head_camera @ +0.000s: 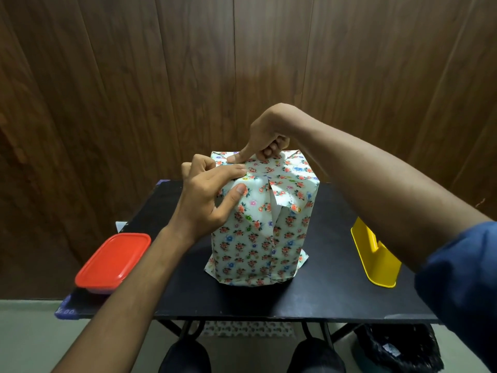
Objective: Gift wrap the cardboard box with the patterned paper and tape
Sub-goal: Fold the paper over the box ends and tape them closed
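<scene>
Upright floral-papered box (262,232), top unsealed

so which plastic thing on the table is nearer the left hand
The red tub, just beside the left forearm; the yellow holder sits across the box, under the right arm.
</scene>
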